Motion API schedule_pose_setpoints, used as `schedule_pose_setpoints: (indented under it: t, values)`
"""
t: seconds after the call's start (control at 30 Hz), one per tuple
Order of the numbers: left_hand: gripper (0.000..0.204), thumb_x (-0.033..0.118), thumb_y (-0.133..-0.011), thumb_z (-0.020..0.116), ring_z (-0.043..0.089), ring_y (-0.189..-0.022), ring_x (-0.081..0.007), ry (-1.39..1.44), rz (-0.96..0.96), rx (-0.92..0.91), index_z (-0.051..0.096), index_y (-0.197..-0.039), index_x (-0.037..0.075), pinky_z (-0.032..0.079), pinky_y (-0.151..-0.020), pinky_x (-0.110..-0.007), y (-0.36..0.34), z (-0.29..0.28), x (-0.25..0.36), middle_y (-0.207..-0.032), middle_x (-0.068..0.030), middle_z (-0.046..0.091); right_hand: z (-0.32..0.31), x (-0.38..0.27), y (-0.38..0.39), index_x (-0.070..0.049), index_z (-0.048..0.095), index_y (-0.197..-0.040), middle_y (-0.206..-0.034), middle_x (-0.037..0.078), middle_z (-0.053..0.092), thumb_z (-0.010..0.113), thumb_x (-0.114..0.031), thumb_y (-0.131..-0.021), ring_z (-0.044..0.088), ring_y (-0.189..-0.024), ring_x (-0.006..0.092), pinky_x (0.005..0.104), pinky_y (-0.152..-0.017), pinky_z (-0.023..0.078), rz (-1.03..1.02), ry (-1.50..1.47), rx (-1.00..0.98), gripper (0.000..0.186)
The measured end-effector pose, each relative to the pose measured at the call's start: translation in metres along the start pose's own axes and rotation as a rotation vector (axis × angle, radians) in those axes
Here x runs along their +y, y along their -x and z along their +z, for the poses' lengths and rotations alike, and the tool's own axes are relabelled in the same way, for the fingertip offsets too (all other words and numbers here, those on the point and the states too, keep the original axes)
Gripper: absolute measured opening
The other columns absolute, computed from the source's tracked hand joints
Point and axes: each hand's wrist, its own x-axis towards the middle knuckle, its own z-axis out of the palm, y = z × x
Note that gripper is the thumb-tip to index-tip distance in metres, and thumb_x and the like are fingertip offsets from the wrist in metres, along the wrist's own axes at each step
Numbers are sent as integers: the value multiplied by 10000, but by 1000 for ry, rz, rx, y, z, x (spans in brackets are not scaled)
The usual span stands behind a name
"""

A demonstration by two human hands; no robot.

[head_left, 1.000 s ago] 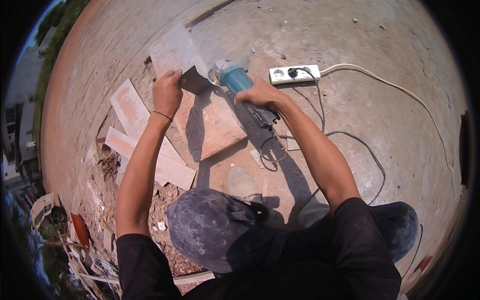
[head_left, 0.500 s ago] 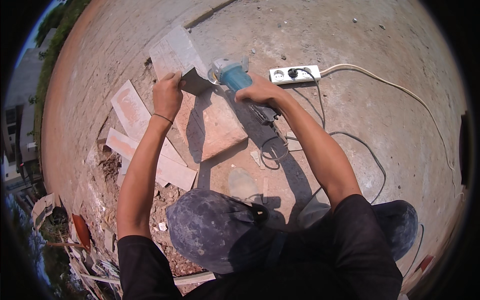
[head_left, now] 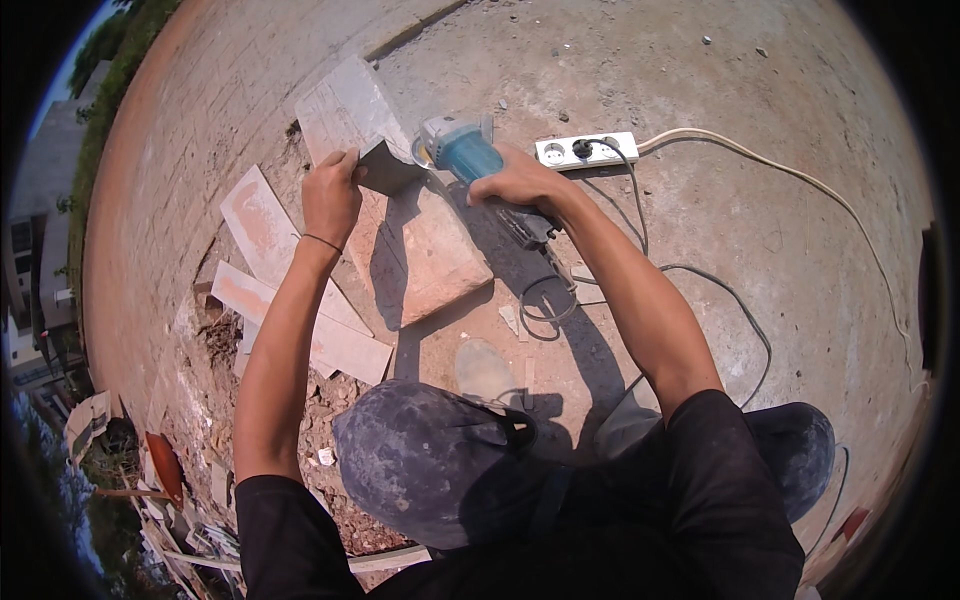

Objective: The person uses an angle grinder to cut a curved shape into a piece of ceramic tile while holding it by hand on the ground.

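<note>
Now the left hand (head_left: 332, 200) is gripping a pale grey rectangular tile (head_left: 350, 100) over a reddish stone block (head_left: 445, 260); the right hand (head_left: 520, 182) is grasping a teal angle grinder (head_left: 470, 155) at its right edge. The tile's near face is showing lighter than a moment ago, the hands barely shifting, so contact is apparently continuing. Pinkish tile strips (head_left: 258, 222) are crowding the left, a white power strip (head_left: 586, 150) is bordering the right, and dusty ground (head_left: 660, 90) is stretching beyond.
</note>
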Motion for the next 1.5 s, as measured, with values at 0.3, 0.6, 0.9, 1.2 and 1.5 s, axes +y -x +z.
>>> schedule_pose_setpoints:
  t: [0.3, 0.6, 0.9, 1.2, 1.5]
  values:
    - [174, 95, -843, 679, 653, -760, -369, 1, -9, -9, 685, -1012, 56, 510, -640, -450, -3, 2, 3, -841, -138, 651, -9, 22, -3, 30, 617, -1166, -1024, 189, 673, 815, -283, -561, 649, -914, 300, 352, -818, 501, 16, 124, 30, 709]
    - [160, 94, -841, 681, 653, -756, -367, 21, -11, 2, 684, -996, 54, 510, -641, -454, -3, 4, -1, -832, -139, 646, -15, 27, -6, 17, 620, -1173, -1038, 197, 680, 815, -290, -565, 655, -945, 316, 365, -839, 501, 11, 90, 65, 708]
    - [150, 104, -841, 685, 649, -749, -367, -7, -3, -5, 673, -981, 51, 508, -635, -454, -1, 1, -1, -815, -138, 635, -6, 29, -7, 28, 607, -1215, -1083, 225, 679, 820, -307, -571, 653, -1003, 333, 368, -876, 500, 34, 135, 64, 757]
    - [150, 99, -839, 687, 650, -749, -371, 11, -13, -4, 669, -983, 62, 511, -641, -457, 0, 2, -2, -819, -141, 638, -10, 31, -4, 19, 586, -1226, -1079, 214, 676, 812, -302, -567, 656, -981, 337, 373, -861, 504, 16, 86, 72, 767]
    - [170, 97, -841, 683, 655, -759, -368, 6, -16, -26, 681, -1006, 59, 514, -652, -457, -4, 3, 1, -838, -140, 651, -11, 50, -12, 11, 542, -1295, -1136, 217, 659, 805, -304, -569, 645, -1026, 333, 369, -895, 502, 24, 109, 102, 834]
